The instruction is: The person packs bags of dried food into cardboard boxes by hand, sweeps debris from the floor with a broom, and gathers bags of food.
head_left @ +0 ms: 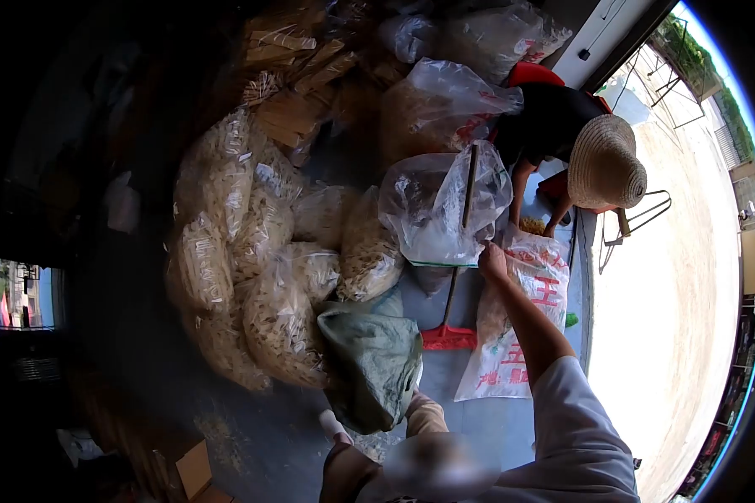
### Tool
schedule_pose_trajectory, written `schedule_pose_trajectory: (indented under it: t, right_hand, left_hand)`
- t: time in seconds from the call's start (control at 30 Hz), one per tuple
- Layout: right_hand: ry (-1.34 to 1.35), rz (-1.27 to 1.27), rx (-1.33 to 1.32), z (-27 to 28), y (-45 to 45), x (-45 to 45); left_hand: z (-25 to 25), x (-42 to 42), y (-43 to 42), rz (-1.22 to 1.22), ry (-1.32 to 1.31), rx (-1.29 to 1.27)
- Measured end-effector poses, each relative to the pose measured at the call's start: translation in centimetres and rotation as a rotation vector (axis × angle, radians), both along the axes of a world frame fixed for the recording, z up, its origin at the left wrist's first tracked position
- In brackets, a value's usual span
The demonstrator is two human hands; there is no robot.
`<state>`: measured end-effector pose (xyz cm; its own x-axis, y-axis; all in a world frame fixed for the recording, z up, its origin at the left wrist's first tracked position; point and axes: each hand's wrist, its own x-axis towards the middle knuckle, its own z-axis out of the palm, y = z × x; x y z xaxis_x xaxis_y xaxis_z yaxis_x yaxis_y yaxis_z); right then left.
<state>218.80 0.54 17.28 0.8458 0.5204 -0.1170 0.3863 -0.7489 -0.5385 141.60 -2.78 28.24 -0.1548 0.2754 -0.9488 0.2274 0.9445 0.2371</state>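
My right hand point(494, 262), at the end of my outstretched arm, is closed on the edge of a clear plastic bag point(419, 214). The bag hangs open and looks largely see-through. A long-handled tool with a red head point(449, 337) stands beside it; the handle runs up past the bag. Just right of my hand lies a white woven sack with red lettering point(541, 289). A dark green woven sack point(369, 360) slumps in front of my legs. I do not see my left hand.
Another person in a straw hat point(606, 161) bends over the white sack's top, both hands near it. Several filled clear bags point(285, 318) are piled at left. More bulging bags point(440, 113) stand behind. A cardboard box point(191, 469) sits at lower left; bright ground point(646, 293) lies outside.
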Motion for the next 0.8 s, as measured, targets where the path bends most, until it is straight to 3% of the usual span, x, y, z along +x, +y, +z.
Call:
schedule_pose_trajectory:
  t: [0.13, 0.2, 0.27, 0.33, 0.4, 0.47, 0.5, 0.53, 0.63, 0.7, 0.73, 0.8]
  right_hand:
    - [0.049, -0.036, -0.023, -2.1, 4.7, 5.6]
    - [0.033, 0.064, 0.016, -3.3, 6.1, 8.3]
    - [-0.074, 0.058, 0.095, -6.3, 7.3, 11.1]
    - [0.080, -0.009, 0.106, -7.1, 8.7, 13.2]
    - [0.065, -0.020, 0.227, -11.2, 9.1, 15.5]
    - [0.145, -0.066, 0.139, -11.7, 9.9, 16.1]
    - [0.410, -0.127, 0.191, -11.9, 10.2, 16.3]
    - [0.417, -0.050, 0.303, -12.5, 10.5, 16.0]
    - [0.318, -0.023, 0.301, -11.9, 10.8, 14.1]
    - [-0.122, 0.189, 0.076, -9.0, 10.3, 11.9]
    - [-0.335, 0.232, 0.183, -8.3, 9.8, 10.4]
    - [-0.222, 0.180, 0.283, -4.6, 8.4, 7.4]
  left_hand:
    - [1.5, 3.9, -2.3, -0.005, 0.016, -0.017]
    - [2.0, 4.8, -3.2, -0.004, 0.028, -0.026]
    - [2.4, 5.1, -4.2, 0.009, 0.039, -0.036]
    - [2.8, 5.2, -5.1, 0.025, 0.051, -0.051]
    - [3.1, 4.8, -6.2, 0.050, 0.064, -0.068]
    - [3.3, 4.6, -7.3, 0.077, 0.070, -0.085]
    - [3.5, 4.4, -8.0, 0.091, 0.072, -0.089]
    - [3.6, 4.2, -8.6, 0.104, 0.072, -0.096]
    - [4.0, 3.5, -10.8, 0.146, 0.060, -0.113]
    - [4.4, 2.9, -12.0, 0.175, 0.040, -0.107]
    - [4.2, 2.5, -12.6, 0.190, 0.015, -0.110]
    - [4.2, 1.3, -13.7, 0.227, -0.039, -0.086]
